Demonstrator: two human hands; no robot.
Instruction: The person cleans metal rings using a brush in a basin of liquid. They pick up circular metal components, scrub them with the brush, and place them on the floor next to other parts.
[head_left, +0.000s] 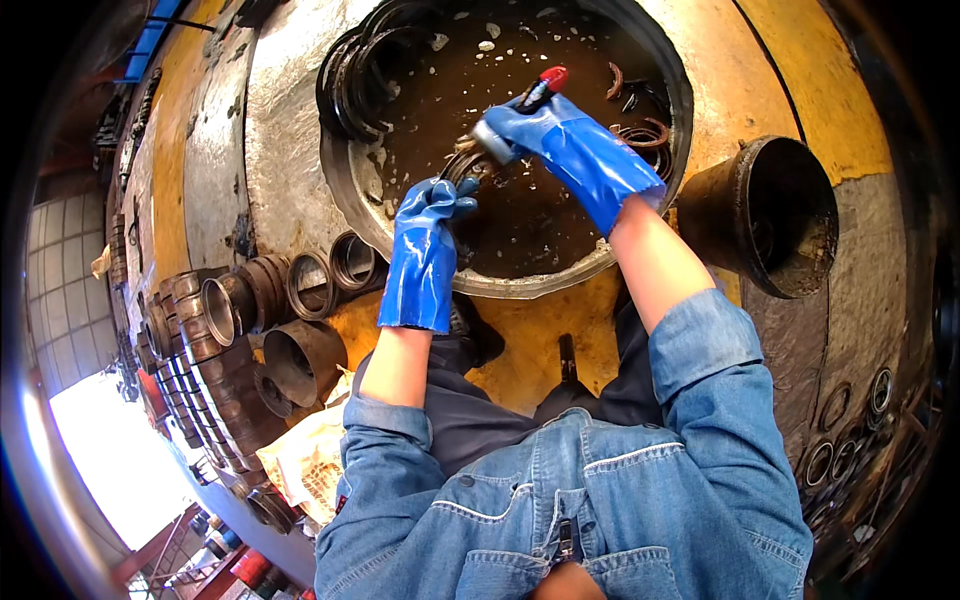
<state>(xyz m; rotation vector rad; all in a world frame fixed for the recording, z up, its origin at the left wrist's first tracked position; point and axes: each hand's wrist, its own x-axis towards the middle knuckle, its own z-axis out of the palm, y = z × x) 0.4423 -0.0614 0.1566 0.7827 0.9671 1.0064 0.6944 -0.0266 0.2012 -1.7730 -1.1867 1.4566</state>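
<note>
Both my hands wear long blue rubber gloves over a wide round tub [350, 190] of murky brown liquid. My right hand [535, 130] is closed round a black-handled tool with a red end [543, 88]; its working end is blurred and partly hidden, so its kind is unclear. Just left of it, my left hand [430, 203] grips a dark curved metal ring [461, 165], only part of which shows. The tool's working end is close to the ring; whether they touch I cannot tell. Dark rings [350, 85] lean in a stack inside the tub's left side.
More rings and curved pieces [645, 135] lie at the tub's right side. A large rusty metal cylinder [745, 215] lies to the right. Several metal sleeves [312, 285] stand at the left, near a paper sack [310, 462]. Small rings [843, 457] lie at the lower right.
</note>
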